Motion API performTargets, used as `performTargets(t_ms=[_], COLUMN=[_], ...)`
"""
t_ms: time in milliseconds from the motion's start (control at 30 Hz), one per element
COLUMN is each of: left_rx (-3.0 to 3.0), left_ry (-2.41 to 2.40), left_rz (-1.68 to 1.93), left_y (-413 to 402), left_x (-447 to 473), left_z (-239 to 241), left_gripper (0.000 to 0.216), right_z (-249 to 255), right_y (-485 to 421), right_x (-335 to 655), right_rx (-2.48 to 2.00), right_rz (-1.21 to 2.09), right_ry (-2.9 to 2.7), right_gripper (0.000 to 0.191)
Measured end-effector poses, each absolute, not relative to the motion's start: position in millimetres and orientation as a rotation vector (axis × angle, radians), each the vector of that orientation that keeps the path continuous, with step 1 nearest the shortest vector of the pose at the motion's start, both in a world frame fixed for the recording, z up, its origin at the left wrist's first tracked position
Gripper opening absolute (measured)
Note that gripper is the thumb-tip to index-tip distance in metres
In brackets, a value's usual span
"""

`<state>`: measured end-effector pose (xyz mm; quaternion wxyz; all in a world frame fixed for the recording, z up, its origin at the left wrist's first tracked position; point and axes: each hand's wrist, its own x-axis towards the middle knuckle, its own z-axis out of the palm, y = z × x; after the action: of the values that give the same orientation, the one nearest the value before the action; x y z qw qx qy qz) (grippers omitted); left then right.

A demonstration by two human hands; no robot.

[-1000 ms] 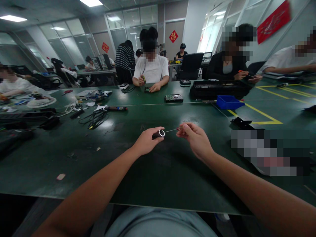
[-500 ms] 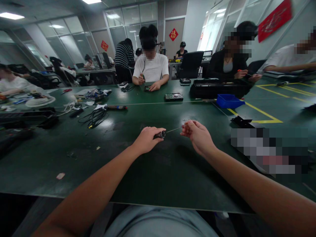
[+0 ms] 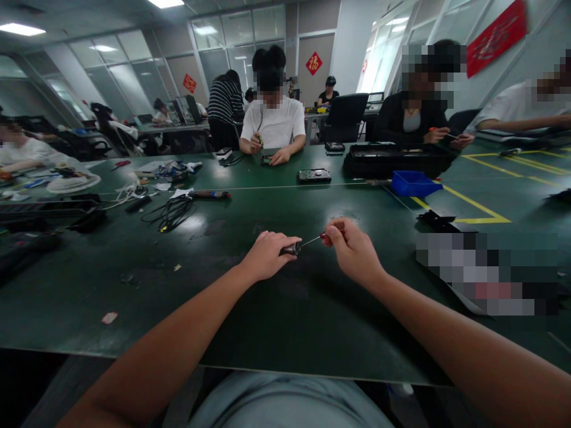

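My left hand (image 3: 266,255) is closed around a small dark cylinder with a silver rim (image 3: 292,248), held just above the green table (image 3: 276,321). My right hand (image 3: 352,249) pinches the reddish handle of a thin screwdriver (image 3: 312,241). Its metal shaft slants down to the left and its tip meets the cylinder's open end. Both hands sit close together at the table's middle.
A blue bin (image 3: 413,183), a black tray (image 3: 397,159) and a circuit board (image 3: 314,175) lie farther back. Black cables (image 3: 172,213) and a tool (image 3: 209,194) lie at the left. A black part (image 3: 439,221) rests at the right. Other people work across the table.
The hands have drawn closer together and the screwdriver tip has moved into the cylinder's end. The cylinder has tipped so its silver opening faces away from me.
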<state>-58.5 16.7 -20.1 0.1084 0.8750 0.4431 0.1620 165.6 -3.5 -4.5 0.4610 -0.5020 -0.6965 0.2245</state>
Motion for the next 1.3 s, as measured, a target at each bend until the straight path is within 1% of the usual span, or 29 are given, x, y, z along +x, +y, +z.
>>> performTargets(t_ms=[133,267,500,567,633,700,833,1033,1133,1233,1300], left_rx=[2.539,2.399,1.904,1.705,1.51,1.412,1.527,2.095,2.31,2.388,2.412], left_ry=[1.278,1.282,1.272,1.216,1.162,1.126,1.219,1.329,1.319,1.341,1.405], left_rz=[0.479,0.56,0.894,0.982,1.009,0.982,0.848,0.525,0.368,0.269,0.237], left_y=[17,14,19,21,21,20,20,27,27,25,24], left_x=[-58,-57,-56,-56,-55,-55,-55,-53,-48,-41,-36], left_z=[-23,-20,-16,-14,-10,-3,10,10,1,-8,-11], left_gripper=[0.041,0.038,0.038,0.033,0.029,0.031,0.033,0.021,0.027,0.036,0.035], right_z=[-3,-1,-2,-2,-2,0,3,3,4,5,5], right_y=[-4,-3,-4,-4,-5,-6,-8,-8,-8,-8,-8], right_x=[168,169,171,173,173,174,175,175,176,176,176], right_rx=[-1.269,-1.292,-1.284,-1.271,-1.268,-1.267,-1.251,-1.255,-1.261,-1.27,-1.266], right_rz=[0.457,0.445,0.475,0.498,0.516,0.527,0.544,0.519,0.522,0.517,0.511], right_ry=[-1.791,-1.808,-1.786,-1.78,-1.781,-1.78,-1.78,-1.776,-1.782,-1.792,-1.795], right_gripper=[0.019,0.018,0.021,0.022,0.023,0.022,0.021,0.022,0.022,0.023,0.023])
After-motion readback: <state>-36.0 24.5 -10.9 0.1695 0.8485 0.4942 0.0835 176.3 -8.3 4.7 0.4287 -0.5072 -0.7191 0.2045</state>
